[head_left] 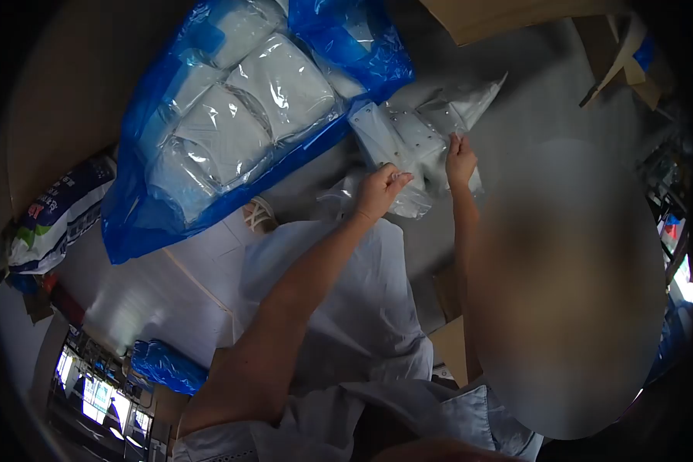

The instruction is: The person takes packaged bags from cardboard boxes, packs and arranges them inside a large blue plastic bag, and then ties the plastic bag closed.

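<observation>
A clear plastic bag (pixel 425 143) with white flat parts in it, dotted with small dark spots, is held out above the grey floor. My left hand (pixel 383 191) is closed on the near left side of this bag, fingers curled in. On the right side my right hand (pixel 460 160) pinches the plastic, and a pointed corner of it sticks up beyond the fingers. Left of my hands lies a large open blue plastic bag (pixel 277 179), filled with several white packs (pixel 281 85) in clear wrapping.
A printed sack (pixel 61 212) lies at the far left. Cardboard (pixel 508 17) juts in at the top right, and more cardboard (pixel 449 350) is beside my leg. A blue plastic bundle (pixel 168 366) rests at lower left. A blurred oval covers much of the right.
</observation>
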A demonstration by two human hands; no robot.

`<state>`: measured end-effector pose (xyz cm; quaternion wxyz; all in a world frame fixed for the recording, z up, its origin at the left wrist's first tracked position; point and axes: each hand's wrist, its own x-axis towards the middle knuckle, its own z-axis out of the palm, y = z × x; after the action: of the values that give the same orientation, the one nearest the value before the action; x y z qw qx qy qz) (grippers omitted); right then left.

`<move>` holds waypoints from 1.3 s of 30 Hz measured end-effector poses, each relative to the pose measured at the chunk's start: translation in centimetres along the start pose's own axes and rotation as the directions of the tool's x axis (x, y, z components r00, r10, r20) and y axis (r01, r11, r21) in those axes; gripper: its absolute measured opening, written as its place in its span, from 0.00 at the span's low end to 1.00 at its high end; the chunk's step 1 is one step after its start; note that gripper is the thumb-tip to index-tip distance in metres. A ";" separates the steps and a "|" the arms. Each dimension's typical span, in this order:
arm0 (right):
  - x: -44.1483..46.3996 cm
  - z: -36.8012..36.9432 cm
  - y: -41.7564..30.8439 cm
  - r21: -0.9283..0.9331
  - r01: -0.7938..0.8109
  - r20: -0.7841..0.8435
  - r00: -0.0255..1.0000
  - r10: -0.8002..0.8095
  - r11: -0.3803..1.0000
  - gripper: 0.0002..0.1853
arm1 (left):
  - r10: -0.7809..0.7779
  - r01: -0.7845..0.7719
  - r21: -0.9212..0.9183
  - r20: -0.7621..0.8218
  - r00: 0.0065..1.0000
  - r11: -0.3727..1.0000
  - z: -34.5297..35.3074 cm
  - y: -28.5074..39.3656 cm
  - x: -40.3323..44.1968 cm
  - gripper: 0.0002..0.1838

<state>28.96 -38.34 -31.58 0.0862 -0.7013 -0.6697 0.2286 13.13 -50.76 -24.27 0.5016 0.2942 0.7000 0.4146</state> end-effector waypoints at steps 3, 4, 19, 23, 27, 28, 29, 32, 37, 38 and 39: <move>0.5 3.5 -2.2 0.080 0.216 0.048 0.974 -0.220 0.973 0.13 | -0.057 0.060 -0.060 0.047 0.997 0.996 0.1 -3.5 1.0 0.17; 0.9 4.7 -2.4 0.074 0.238 0.045 0.969 -0.242 0.968 0.13 | -0.027 0.028 -0.066 0.023 0.999 0.997 0.3 -3.7 1.5 0.17; -3.8 -7.9 -9.9 0.125 0.006 0.394 0.917 -0.055 0.992 0.18 | 0.863 -0.757 -0.451 0.063 0.501 0.473 -12.7 9.7 2.2 0.20; -6.3 -8.9 -13.0 0.471 -0.036 0.386 0.907 -0.169 0.881 0.19 | 0.925 -0.824 -0.504 -0.116 0.362 0.259 -15.5 12.1 -1.0 0.17; -7.4 -7.2 -16.9 0.738 -0.158 0.424 0.865 -0.269 0.656 0.20 | 0.976 -0.939 -0.275 -0.002 0.217 0.208 -19.0 11.7 -4.1 0.13; -7.4 -6.3 -18.1 0.777 -0.188 0.439 0.846 -0.303 0.601 0.21 | 0.978 -0.949 -0.243 -0.001 0.207 0.200 -20.7 11.4 -4.5 0.13; -7.7 -5.3 -19.2 0.802 -0.221 0.457 0.826 -0.330 0.556 0.21 | 0.966 -0.954 -0.160 0.107 0.237 0.252 -22.5 10.7 -4.9 0.13; -7.9 -3.0 -22.6 0.831 -0.307 0.507 0.761 -0.404 0.464 0.23 | 0.947 -0.853 0.471 0.099 0.307 0.227 -29.9 9.3 -9.3 0.29; -8.3 0.2 -28.3 0.775 -0.413 0.625 0.614 -0.482 0.479 0.25 | 0.692 0.411 0.856 -0.503 0.518 0.315 -42.8 6.2 -14.7 0.45; -8.6 0.8 -29.3 0.752 -0.413 0.653 0.580 -0.488 0.514 0.26 | 0.461 0.602 0.753 -0.648 0.607 0.266 -44.1 5.6 -15.3 0.43; -8.7 1.5 -30.2 0.730 -0.411 0.676 0.550 -0.490 0.545 0.27 | 0.195 0.687 0.684 -0.729 0.656 0.244 -45.2 5.0 -15.4 0.41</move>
<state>1.14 -44.53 -18.24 0.0865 -0.3521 -0.4466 0.8180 -24.72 -73.99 -5.94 -0.0138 0.2201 0.9699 -0.1031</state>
